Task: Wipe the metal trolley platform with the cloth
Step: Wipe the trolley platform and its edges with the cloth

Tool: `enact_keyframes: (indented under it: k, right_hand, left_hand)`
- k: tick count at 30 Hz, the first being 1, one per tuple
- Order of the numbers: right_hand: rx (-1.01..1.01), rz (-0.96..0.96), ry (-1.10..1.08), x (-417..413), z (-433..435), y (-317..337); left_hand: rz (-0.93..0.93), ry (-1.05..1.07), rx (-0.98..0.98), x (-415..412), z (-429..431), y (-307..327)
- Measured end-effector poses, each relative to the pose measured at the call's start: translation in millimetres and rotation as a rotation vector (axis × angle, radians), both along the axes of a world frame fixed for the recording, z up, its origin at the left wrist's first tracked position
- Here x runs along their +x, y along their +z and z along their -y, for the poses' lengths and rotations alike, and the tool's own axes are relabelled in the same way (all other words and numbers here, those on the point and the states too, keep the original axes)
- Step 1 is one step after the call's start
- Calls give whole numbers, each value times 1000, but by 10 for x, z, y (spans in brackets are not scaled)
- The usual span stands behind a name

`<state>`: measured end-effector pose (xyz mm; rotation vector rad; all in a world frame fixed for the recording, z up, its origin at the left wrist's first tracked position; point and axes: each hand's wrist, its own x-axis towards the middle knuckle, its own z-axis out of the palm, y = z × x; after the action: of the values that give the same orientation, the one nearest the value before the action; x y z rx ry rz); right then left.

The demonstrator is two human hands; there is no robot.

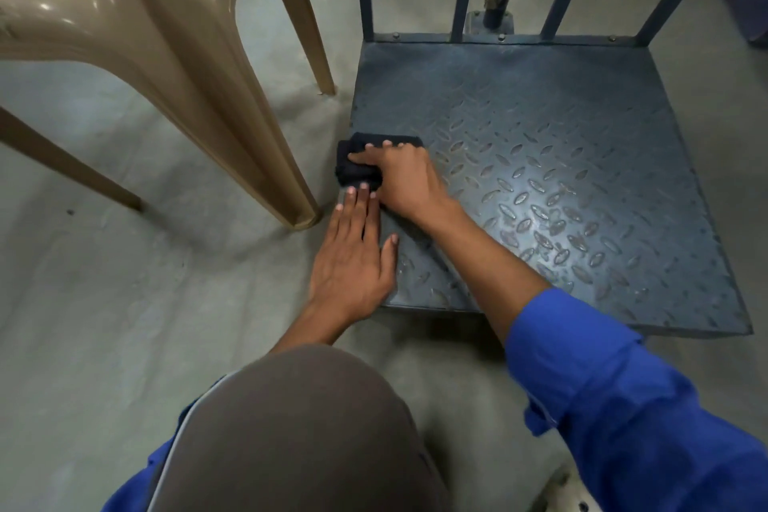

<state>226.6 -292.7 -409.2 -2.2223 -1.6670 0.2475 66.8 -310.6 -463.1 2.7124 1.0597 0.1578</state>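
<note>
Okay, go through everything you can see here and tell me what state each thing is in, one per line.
Cloth: dark, bunched, lying on the platform's left edge under the right hand.
Right hand: pressing down on the cloth.
Left hand: flat, fingers extended, resting on the platform's near left edge, holding nothing.
Trolley platform: bare tread metal, nothing loaded on it.
Plastic chair: upright on the floor, left of the trolley.

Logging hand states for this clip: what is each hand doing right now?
Left hand: open, flat on the trolley platform edge, holding nothing.
Right hand: pressing the dark cloth onto the platform.
</note>
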Motion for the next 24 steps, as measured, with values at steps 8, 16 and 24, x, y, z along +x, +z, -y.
enact_keyframes:
  k: [8, 16, 24]
  right_hand:
    - [24, 26, -266, 417, 381, 57]
    - [220, -37, -324, 170, 741, -318]
    - [218, 36, -464, 322, 787, -328]
  left_hand:
    - [-13, -91, -99, -9, -260, 21]
    - [-42, -191, -58, 884, -1373, 96]
    - [-150, -236, -201, 1522, -2060, 371]
